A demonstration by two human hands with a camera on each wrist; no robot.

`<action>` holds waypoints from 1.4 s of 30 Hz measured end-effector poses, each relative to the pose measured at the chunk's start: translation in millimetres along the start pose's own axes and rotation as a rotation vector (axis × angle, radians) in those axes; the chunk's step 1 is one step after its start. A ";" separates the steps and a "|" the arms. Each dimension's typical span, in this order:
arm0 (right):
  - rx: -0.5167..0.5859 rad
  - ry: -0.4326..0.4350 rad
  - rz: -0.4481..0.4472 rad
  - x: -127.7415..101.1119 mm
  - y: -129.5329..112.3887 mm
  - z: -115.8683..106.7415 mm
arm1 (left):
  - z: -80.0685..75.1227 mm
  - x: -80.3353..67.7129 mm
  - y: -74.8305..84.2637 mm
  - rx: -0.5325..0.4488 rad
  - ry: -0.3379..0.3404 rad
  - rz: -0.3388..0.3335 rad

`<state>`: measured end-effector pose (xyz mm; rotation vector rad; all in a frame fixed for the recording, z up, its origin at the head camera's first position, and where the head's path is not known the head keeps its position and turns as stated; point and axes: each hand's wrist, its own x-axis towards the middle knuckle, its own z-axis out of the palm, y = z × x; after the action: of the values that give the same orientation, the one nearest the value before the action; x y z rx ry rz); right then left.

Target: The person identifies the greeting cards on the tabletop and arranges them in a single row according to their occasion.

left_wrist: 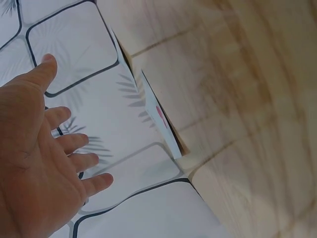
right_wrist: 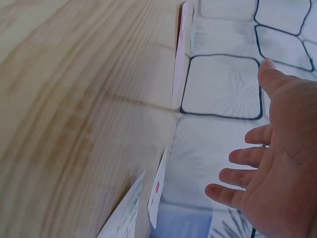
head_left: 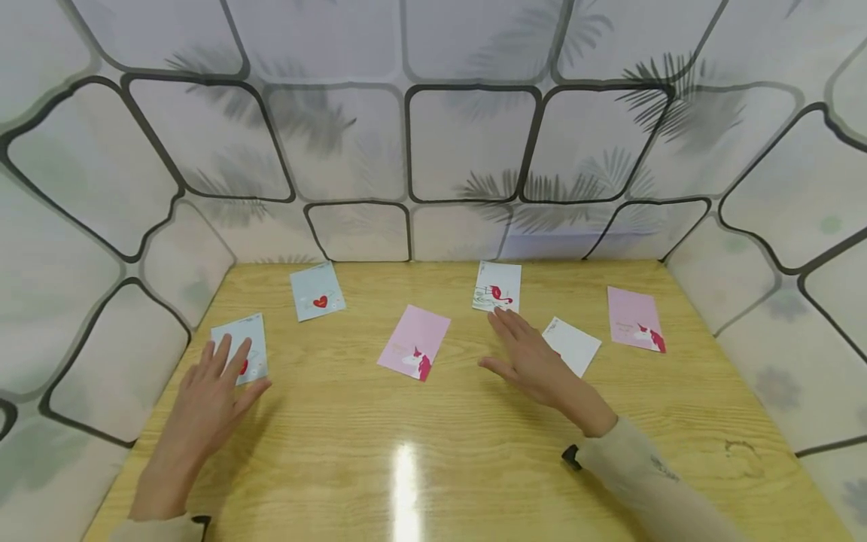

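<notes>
Pale walls (head_left: 467, 143), black-lined, frond-patterned; yellow wood-grain table (head_left: 325, 452), white glare streak (head_left: 405, 489).

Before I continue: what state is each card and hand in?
Left hand: extended, holding nothing
Right hand: extended, holding nothing
Left blue heart card: partly hidden by left hand
Rear blue heart card: picture up, uncovered
Centre pink unicorn card: picture up, uncovered
Flamingo card: picture up, lower edge near right hand
White card: partly hidden by right hand
Right pink unicorn card: picture up, uncovered
</notes>
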<state>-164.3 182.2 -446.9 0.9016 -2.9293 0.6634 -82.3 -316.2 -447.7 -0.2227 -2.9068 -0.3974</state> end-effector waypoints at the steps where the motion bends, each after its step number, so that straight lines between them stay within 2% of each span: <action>1: 0.002 -0.005 -0.011 3.8 -3.0 1.9 | 0.3 0.2 -0.3 -0.005 0.002 0.001; 6: -0.008 -0.034 -0.064 22.7 -20.3 11.4 | 0.9 0.5 -3.3 -0.007 -0.002 -0.010; 13: -0.003 -0.073 -0.119 49.2 -45.4 22.1 | 2.7 2.2 -12.8 0.011 0.069 0.012; 16: 0.004 -0.088 -0.144 59.5 -54.4 26.4 | 4.0 5.0 -17.7 0.008 0.128 0.039; 20: 0.000 -0.097 -0.172 74.8 -66.9 34.6 | 4.8 9.9 -28.1 -0.016 0.272 0.130; 22: 0.000 -0.096 -0.187 82.8 -73.9 39.2 | 3.3 12.9 -33.6 -0.041 0.298 0.140; 24: 0.012 -0.095 -0.202 90.4 -81.7 43.4 | 0.5 16.4 -38.8 -0.059 0.265 0.109; 27: 0.007 -0.096 -0.223 102.1 -92.9 50.8 | -4.9 21.6 -44.3 -0.074 0.147 -0.005; 30: -0.029 -0.104 -0.234 115.5 -103.7 57.3 | -10.1 28.7 -51.1 -0.077 0.067 -0.076; 37: -0.065 -0.114 -0.242 142.9 -129.2 67.4 | -13.6 38.5 -60.4 -0.080 -0.011 -0.163; 42: -0.082 -0.108 -0.242 162.0 -147.4 77.7 | -12.8 44.3 -63.3 -0.092 -0.028 -0.184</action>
<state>-211.2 -45.3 -439.0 1.2921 -2.8439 0.4925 -134.0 -374.7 -441.8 0.0272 -2.9498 -0.5623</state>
